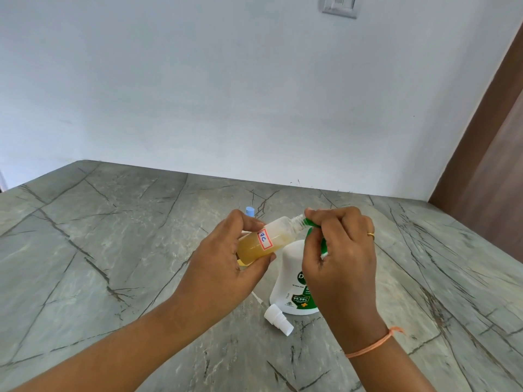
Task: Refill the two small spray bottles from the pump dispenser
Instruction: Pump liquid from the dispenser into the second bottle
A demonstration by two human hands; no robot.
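Observation:
My left hand (223,258) grips a small clear spray bottle (271,236), tilted, with amber liquid in its lower part and a red-edged label. Its open threaded neck meets the green nozzle (310,222) of the white pump dispenser (291,281), which stands on the table. My right hand (339,250) is curled over the green pump head and hides most of it. The bottle's white spray cap (278,318) lies on the table in front of the dispenser. A light blue cap (249,211) of another small bottle peeks out behind my left hand; its body is hidden.
The grey marble-patterned table (113,250) runs to a pale wall at the back. A brown wooden panel (486,176) stands at the right. A wall switch plate (339,5) sits high on the wall.

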